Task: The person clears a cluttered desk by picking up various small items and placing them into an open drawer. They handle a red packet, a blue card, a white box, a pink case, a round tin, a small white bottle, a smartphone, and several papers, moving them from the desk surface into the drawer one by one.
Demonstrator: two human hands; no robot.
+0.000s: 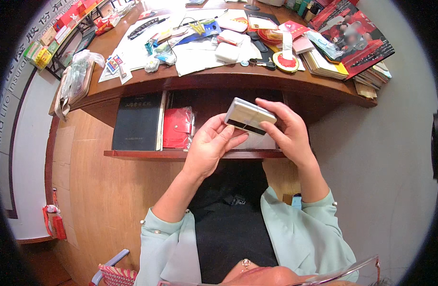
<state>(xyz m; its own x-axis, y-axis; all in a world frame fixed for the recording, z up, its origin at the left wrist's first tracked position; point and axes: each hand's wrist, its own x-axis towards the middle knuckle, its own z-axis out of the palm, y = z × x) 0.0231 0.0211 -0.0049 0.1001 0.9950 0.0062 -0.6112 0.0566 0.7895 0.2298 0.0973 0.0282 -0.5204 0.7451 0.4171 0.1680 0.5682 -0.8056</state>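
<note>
A small flat silver box (249,116) with a dark edge is held up between both hands, over the shelf under the desk. My left hand (209,145) supports its near left end with thumb and fingers. My right hand (285,131) grips its right end, fingers curled over the top. Both forearms, in pale green sleeves, rise from the lower edge.
A curved wooden desk (219,78) carries papers, a white case, red booklets, a round red badge and stacked books at the right. On the lower shelf (147,154) lie a black book (137,121) and a red wallet in plastic (177,127). A bag sits at the desk's left end.
</note>
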